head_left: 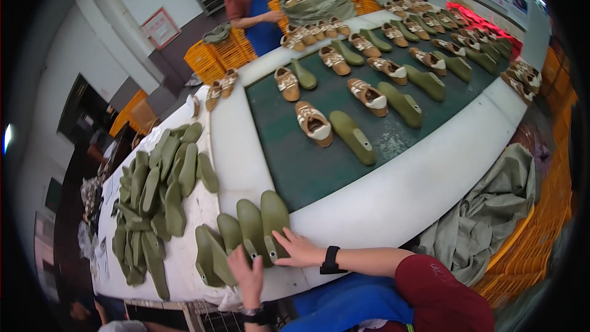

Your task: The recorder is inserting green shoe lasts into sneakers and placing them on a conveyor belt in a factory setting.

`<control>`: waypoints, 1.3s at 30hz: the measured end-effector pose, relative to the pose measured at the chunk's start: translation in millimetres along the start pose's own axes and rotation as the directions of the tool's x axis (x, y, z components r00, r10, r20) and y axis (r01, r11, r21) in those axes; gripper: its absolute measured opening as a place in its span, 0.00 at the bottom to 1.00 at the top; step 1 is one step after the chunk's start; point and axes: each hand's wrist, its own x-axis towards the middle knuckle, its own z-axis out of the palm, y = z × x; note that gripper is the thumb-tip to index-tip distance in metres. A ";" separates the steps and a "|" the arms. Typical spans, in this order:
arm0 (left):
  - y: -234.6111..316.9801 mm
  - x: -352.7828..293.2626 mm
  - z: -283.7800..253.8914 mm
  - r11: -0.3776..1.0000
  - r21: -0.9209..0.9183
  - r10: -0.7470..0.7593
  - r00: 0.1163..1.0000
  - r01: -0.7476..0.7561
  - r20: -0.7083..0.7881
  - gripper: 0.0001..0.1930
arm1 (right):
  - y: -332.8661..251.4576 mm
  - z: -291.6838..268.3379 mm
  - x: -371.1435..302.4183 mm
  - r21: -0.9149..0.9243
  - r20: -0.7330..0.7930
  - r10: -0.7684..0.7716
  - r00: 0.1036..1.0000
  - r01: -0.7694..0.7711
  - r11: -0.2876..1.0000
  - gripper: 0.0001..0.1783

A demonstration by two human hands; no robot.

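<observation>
Right hand [295, 249] lies flat with open grip on an olive shoe last [275, 221], left hand [247, 276] open beside; square the row evenly on the tabletop [233, 141].

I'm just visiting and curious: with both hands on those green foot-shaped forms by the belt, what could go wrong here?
The upright green forms under the right hand and left hand stand close together near the table edge; a nudge might topple several. The loose pile of forms alongside could slide into them. Shoes lie on the belt, so a reaching arm might knock one.
</observation>
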 end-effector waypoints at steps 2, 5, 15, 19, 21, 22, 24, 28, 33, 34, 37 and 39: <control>15.7 -15.2 32.5 0.985 0.173 -0.015 1.000 0.013 0.010 0.28 | 0.3 2.2 -0.4 -0.073 -0.034 -0.007 0.999 0.004 0.997 0.50; 19.0 -19.3 45.5 0.974 0.212 -0.075 0.997 0.079 -0.025 0.25 | 7.7 4.2 6.0 -0.028 -0.052 -0.032 0.998 0.031 0.999 0.51; 18.3 4.9 32.4 0.992 0.128 -0.018 0.999 0.021 -0.026 0.30 | 52.7 -10.9 -8.5 0.045 0.022 -0.181 0.983 0.180 0.983 0.41; 13.3 5.1 38.3 0.989 0.148 0.000 1.000 -0.003 0.023 0.31 | 67.8 -53.3 -84.9 -0.294 0.200 -0.125 0.972 0.181 0.939 0.30; 13.2 0.7 36.9 0.987 0.159 -0.011 0.999 0.016 -0.031 0.28 | 68.7 -76.6 -132.6 -0.394 0.144 -0.020 0.989 0.076 0.916 0.29; 19.1 14.1 50.2 0.985 0.168 0.021 1.000 -0.021 0.002 0.27 | 81.6 -90.2 -154.1 -0.432 0.076 0.111 0.991 -0.067 0.900 0.28; 15.6 12.3 54.1 0.982 0.177 0.064 0.998 -0.066 0.015 0.26 | 91.6 -98.0 -193.7 -0.455 -0.119 0.267 0.956 -0.291 0.842 0.28; -2.5 9.3 52.7 0.947 0.312 0.087 0.996 -0.074 -0.028 0.25 | 105.1 -103.2 -239.0 -0.420 -0.613 0.275 0.740 -0.601 0.681 0.25; 3.7 20.0 55.5 0.931 0.349 0.104 0.994 -0.108 0.029 0.28 | 132.2 -77.0 -230.7 -0.333 -0.844 0.092 0.528 -0.652 0.681 0.19; 7.4 20.9 56.1 0.929 0.349 0.111 0.993 -0.119 0.043 0.28 | 133.4 -75.6 -232.0 -0.299 -0.880 0.076 0.469 -0.671 0.678 0.18; 10.9 22.5 56.1 0.944 0.310 0.104 0.993 -0.116 0.055 0.28 | 129.1 -77.5 -228.8 -0.251 -0.895 0.101 0.435 -0.677 0.692 0.17; 8.7 20.3 53.7 0.942 0.305 0.128 0.990 -0.138 0.050 0.28 | 126.9 -75.8 -227.8 -0.252 -0.892 0.105 0.439 -0.678 0.690 0.17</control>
